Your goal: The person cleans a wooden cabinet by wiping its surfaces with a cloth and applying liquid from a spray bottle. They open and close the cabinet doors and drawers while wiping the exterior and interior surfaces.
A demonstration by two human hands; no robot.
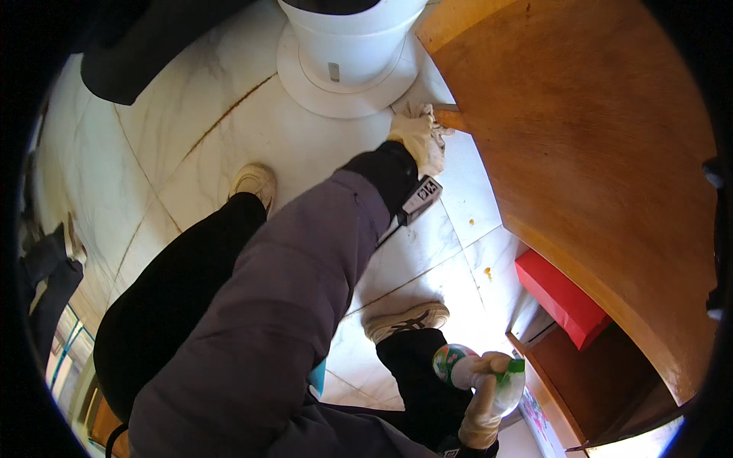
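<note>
My left hand (421, 137), in a pale, soiled glove, reaches to the end of a short wooden rail (449, 117) beside a large varnished wooden panel (584, 120). Its fingers are bunched there; whether they grip the rail or something else cannot be told. At the lower right, my right hand (484, 403), also gloved, is closed around a plastic bottle (508, 389) with green parts and a colourful label. Small orange-brown spots (488, 273) mark the marble-look tiled floor (389, 275) between the hands.
A white round pedestal (349, 51) on a wide disc base stands at the top. A red box (561, 297) lies by the panel's lower edge, near an open wooden compartment (595, 378). My shoes (406, 323) are on the tiles. Dark-clad legs (51, 280) of apparently another person show far left.
</note>
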